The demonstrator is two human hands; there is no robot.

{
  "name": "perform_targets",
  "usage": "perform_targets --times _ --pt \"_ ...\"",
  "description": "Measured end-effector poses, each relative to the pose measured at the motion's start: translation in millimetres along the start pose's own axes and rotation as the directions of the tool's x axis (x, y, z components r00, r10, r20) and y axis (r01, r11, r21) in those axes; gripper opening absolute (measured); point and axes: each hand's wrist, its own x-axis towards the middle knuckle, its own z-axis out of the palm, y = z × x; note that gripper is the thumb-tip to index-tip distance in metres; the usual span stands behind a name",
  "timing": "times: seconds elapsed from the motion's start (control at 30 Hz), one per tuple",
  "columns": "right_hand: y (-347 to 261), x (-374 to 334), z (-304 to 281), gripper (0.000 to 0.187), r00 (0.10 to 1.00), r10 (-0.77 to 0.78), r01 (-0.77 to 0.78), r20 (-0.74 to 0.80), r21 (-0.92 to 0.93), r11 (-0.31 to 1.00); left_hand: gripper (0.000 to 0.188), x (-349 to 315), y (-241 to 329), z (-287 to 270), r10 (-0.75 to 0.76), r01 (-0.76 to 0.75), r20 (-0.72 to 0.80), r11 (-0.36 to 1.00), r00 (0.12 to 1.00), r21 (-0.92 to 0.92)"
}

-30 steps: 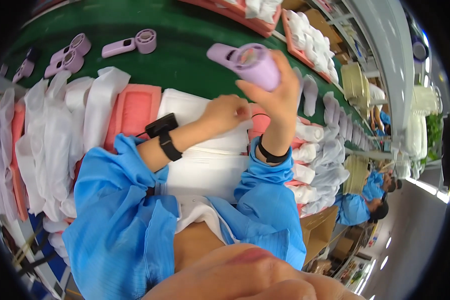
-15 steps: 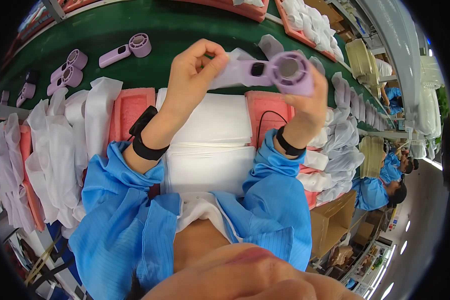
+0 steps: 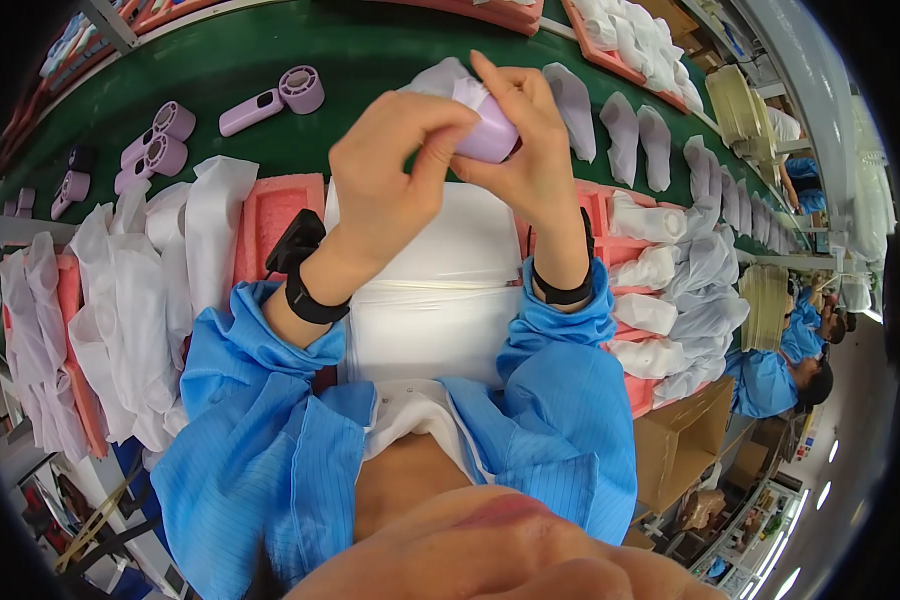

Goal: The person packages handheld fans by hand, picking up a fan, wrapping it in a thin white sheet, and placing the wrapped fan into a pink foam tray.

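A light purple handheld fan [image 3: 489,137] is held up over the green belt, its round head towards me. A thin translucent white sleeve [image 3: 438,78] covers its far part. My right hand [image 3: 530,135] is closed around the side of the fan head, with the index finger raised at the sleeve's edge. My left hand [image 3: 395,165] pinches with thumb and index finger at the left side of the head, by the sleeve's rim; the exact grip is partly hidden. Below my hands lies a stack of flat white sleeves [image 3: 425,325].
Bare purple fans [image 3: 252,112] lie on the green belt [image 3: 370,50] at the left. Several sleeved fans [image 3: 620,138] line the belt at the right. Pink foam trays [image 3: 282,225] with wrapped pieces flank the stack. A cardboard box [image 3: 682,440] stands at the right; co-workers [image 3: 775,365] sit beyond.
My hands have come together, and the fan has moved left and turned, its head now between both hands. The sleeve now reaches up to the head.
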Motion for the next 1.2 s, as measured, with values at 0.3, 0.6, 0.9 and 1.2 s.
perform_targets --times 0.3,0.6,0.9,1.2 --pt "11 3 9 0.06 0.967 0.104 -0.128 -0.232 -0.09 0.988 0.04 3 8 8 -0.088 0.092 -0.037 0.99 0.995 0.103" --pt "-4 -9 13 0.062 0.931 0.365 -0.325 0.012 0.482 0.813 0.054 5 -26 7 -0.22 0.224 0.078 0.973 0.973 -0.05" --pt "24 -15 16 0.04 0.97 0.179 -0.206 0.164 0.168 0.964 0.046 5 -20 -3 -0.506 0.467 0.068 0.725 0.86 -0.507" --pt "10 -12 17 0.024 0.988 0.133 -0.151 -0.08 -0.304 0.941 0.027 1 -14 7 -0.012 0.028 -0.128 0.992 0.992 0.123"
